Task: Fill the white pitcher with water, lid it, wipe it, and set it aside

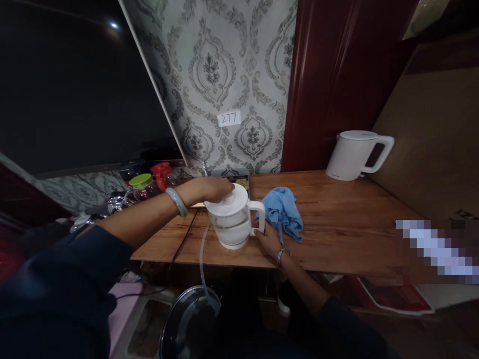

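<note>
A clear kettle [232, 229] with a white lid [234, 200] and a white handle [261, 217] stands upright near the front edge of the wooden table. My left hand [215, 189] reaches across from the left and lies over the lid, its fingers closed on the top; the fingertips are partly hidden. At the kettle's right side, my right hand [268, 240] grips the lower end of the handle. Just behind that hand lies a crumpled blue cloth [283, 212].
A white electric kettle [352, 155] stands at the back right. Jugs with green [141, 181] and red [161, 172] lids are beyond my left arm. A clear tube [202, 254] hangs over the table edge into a metal basin [183, 321]. A black cord [183, 242] crosses the tabletop.
</note>
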Demonstrator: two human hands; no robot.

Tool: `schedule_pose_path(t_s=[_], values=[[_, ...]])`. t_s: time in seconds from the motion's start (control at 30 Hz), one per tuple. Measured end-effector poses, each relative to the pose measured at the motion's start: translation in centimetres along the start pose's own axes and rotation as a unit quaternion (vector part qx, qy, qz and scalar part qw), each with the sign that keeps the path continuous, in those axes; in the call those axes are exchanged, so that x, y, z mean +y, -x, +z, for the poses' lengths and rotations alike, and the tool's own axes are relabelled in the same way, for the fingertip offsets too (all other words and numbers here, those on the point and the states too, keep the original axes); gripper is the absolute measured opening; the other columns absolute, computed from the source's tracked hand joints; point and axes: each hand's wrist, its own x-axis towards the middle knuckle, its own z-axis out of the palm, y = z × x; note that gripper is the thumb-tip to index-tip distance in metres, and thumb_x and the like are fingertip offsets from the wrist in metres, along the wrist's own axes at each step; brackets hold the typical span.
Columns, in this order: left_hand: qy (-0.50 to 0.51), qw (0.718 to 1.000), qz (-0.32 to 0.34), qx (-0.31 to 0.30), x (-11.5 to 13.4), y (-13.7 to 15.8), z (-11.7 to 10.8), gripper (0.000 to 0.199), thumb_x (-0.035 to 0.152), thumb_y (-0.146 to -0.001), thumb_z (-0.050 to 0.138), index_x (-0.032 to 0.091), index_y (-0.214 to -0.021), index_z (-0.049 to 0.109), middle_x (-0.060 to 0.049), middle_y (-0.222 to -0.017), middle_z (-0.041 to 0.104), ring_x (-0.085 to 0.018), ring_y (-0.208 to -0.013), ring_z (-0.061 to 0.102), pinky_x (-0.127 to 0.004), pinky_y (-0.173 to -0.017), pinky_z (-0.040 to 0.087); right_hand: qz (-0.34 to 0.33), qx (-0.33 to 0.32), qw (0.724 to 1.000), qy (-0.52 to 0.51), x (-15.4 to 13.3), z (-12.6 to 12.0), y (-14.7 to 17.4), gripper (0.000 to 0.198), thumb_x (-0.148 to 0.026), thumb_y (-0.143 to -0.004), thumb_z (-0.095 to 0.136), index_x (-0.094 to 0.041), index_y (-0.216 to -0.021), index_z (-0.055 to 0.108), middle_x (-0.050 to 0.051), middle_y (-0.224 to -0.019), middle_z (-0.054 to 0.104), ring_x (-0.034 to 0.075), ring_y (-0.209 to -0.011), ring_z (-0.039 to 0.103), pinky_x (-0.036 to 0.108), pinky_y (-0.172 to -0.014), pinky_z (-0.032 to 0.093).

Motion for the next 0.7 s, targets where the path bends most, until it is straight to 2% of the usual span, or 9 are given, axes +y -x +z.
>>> schedule_pose_path(t_s=[0.27,0.53,0.7], values=[[0.007,0.999,-0.035,0.000,0.57,0.19,-0.36,0.023,0.014,-0.076,0.058,0.011,-0.094,0.072,-0.015,-0.098,0.072,-0.024,-0.086,0.065,-0.030,-0.075,0.043,0.003,0.001,1.000,0.001,-0.28,-0.08,0.01,0.025,-0.031,-0.069,0.052,-0.018,-0.088,0.060,0.009,-0.088,0.071,0.025,-0.083,0.065,0.040,-0.079,0.051],[0.018,0.999,-0.041,-0.014,-0.07,-0.29,0.09,0.027,0.017,-0.075,0.060,0.012,-0.099,0.071,-0.015,-0.101,0.071,-0.024,-0.088,0.066,-0.029,-0.077,0.045,0.001,-0.004,1.000,0.002,-0.01,-0.07,-0.08,0.023,-0.030,-0.070,0.053,-0.019,-0.088,0.060,0.007,-0.089,0.071,0.024,-0.083,0.064,0.039,-0.078,0.051],[0.002,0.999,-0.027,-0.044,-0.12,-0.43,-0.16,0.030,0.019,-0.078,0.057,0.009,-0.104,0.069,-0.014,-0.102,0.071,-0.022,-0.087,0.065,-0.028,-0.077,0.046,0.002,-0.006,1.000,0.010,-0.11,-0.12,0.03,0.026,-0.031,-0.070,0.052,-0.018,-0.090,0.061,0.007,-0.089,0.070,0.024,-0.083,0.063,0.039,-0.078,0.050]])
